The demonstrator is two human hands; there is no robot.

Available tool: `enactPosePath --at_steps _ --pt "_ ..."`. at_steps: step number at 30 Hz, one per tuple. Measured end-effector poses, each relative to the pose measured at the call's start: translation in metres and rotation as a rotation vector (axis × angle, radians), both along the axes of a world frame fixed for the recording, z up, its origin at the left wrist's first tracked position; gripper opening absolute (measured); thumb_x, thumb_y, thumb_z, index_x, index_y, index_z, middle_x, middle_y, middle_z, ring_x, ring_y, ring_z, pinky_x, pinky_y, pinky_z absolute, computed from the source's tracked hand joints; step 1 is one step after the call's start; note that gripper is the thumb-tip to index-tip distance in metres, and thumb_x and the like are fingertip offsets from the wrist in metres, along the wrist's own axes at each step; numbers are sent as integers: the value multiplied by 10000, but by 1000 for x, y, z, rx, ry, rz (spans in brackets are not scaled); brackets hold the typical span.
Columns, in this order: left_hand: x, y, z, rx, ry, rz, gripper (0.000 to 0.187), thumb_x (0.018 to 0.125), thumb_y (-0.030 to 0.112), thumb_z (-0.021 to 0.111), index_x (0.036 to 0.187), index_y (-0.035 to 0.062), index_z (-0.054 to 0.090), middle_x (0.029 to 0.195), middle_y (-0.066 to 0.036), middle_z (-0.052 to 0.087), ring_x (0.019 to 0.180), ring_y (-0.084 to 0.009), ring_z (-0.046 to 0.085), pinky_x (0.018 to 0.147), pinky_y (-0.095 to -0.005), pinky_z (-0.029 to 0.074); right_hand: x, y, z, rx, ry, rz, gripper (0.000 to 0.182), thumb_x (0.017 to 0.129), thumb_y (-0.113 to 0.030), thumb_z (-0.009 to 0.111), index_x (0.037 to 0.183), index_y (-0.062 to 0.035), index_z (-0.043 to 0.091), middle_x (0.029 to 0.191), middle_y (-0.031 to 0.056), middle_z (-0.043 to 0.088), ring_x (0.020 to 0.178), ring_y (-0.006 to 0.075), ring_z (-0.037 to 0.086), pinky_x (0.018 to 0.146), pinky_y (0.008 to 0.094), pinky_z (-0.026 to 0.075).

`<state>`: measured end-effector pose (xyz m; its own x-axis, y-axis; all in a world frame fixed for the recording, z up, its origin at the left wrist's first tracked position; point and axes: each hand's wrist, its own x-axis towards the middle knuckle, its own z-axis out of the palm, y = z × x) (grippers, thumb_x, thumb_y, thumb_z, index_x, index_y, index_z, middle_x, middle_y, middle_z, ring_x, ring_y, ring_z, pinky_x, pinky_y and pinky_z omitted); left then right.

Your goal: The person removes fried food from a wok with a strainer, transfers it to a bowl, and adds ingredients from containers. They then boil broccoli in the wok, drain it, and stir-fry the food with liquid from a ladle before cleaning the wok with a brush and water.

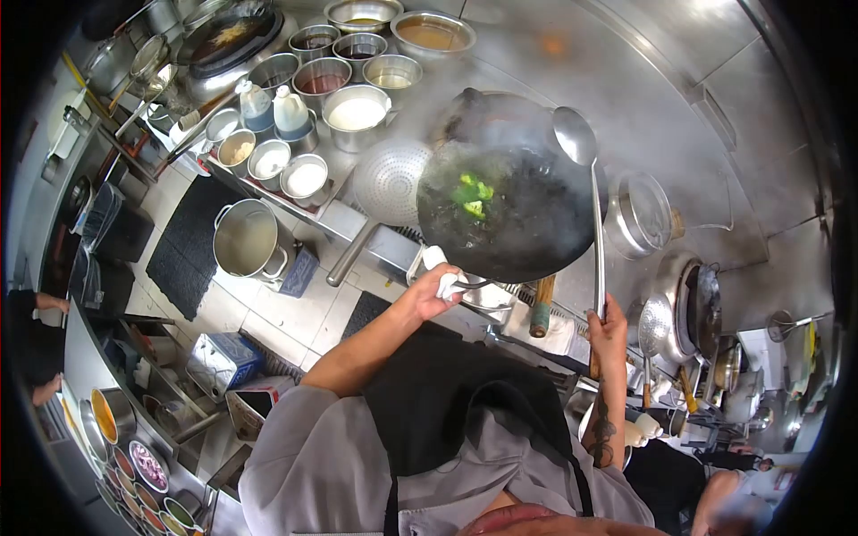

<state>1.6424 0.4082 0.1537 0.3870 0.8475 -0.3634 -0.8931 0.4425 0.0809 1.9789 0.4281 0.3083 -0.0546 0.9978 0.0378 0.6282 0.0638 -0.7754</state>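
Note:
My left hand [435,290] is wrapped round a white cloth [450,285] at the handle of a large black wok [527,223]. Green vegetable pieces [474,195] lie in the wok, with steam rising above them. In my right hand [608,326] is the long handle of a metal ladle [575,136], whose bowl is over the wok's upper right rim. A perforated metal strainer [391,181] rests against the wok's left side, its handle pointing down and left.
Metal pots of liquid [435,34], white-topped bottles [290,113] and bowls of white powder [306,177] stand at the upper left. A stockpot [246,238] is at the left. More pans [637,214] sit at the right. Other people [40,344] are at the left edge and lower right.

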Motion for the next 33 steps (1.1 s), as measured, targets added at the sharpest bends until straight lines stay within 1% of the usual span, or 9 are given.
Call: enactPosePath --at_steps 11,15,17,18,21,22,26,28,33 --pt "-13 -6 -6 3 -2 -57 143 831 146 601 883 12 602 826 -105 636 689 -183 597 498 -260 465 -28 -7 42 -35 -189 56 444 852 22 573 1283 37 467 790 18 549 587 40 447 509 206 385" --pt "-19 -8 -11 23 -55 -82 136 832 144 599 876 15 603 826 -105 636 690 -183 595 500 -263 465 -35 -7 66 46 -285 47 503 844 41 561 1331 -11 447 841 90 599 640 81 482 562 242 424" --pt "-22 -9 -12 14 -49 -89 129 832 138 599 880 18 604 827 -104 635 698 -184 593 503 -265 465 -43 -5 92 45 -436 154 567 813 66 554 1358 -15 421 908 193 637 696 183 584 651 295 472" --pt "-23 -10 -13 13 -53 -94 129 832 138 599 880 18 604 827 -104 635 698 -184 593 503 -265 465 -44 -4 103 2 -613 160 629 786 68 552 1383 -70 412 948 259 625 806 336 628 748 365 483" --pt "-27 -9 -15 36 -86 -107 129 832 135 599 887 18 605 830 -101 634 712 -186 593 505 -260 465 -53 -3 124 33 -671 252 663 773 52 557 1392 -138 416 920 265 612 862 421 596 792 420 468" --pt "-29 -10 -14 36 -73 -109 131 832 135 600 889 17 606 832 -102 634 715 -188 592 507 -259 465 -55 -1 130 -20 -730 235 674 776 33 567 1396 -185 418 890 262 608 841 409 601 779 425 464" --pt "-34 -11 -12 65 -72 -132 113 830 151 599 872 47 608 809 -84 646 703 -183 598 515 -268 458 -72 -2 148 -81 -821 234 678 771 36 573 1395 -178 418 864 252 592 808 411 591 764 433 461" --pt "-36 -11 -15 72 -94 -136 139 834 151 598 881 21 610 824 -97 640 715 -193 595 517 -267 464 -75 -2 152 77 -854 349 675 772 44 562 1393 -180 419 842 239 570 774 406 582 745 449 457" --pt "-37 -13 -19 73 -128 -148 179 842 157 591 891 -14 614 842 -113 635 734 -212 595 522 -268 471 -97 1 176 141 -1069 381 645 791 29 534 1387 -193 425 839 217 569 753 390 591 730 458 472"
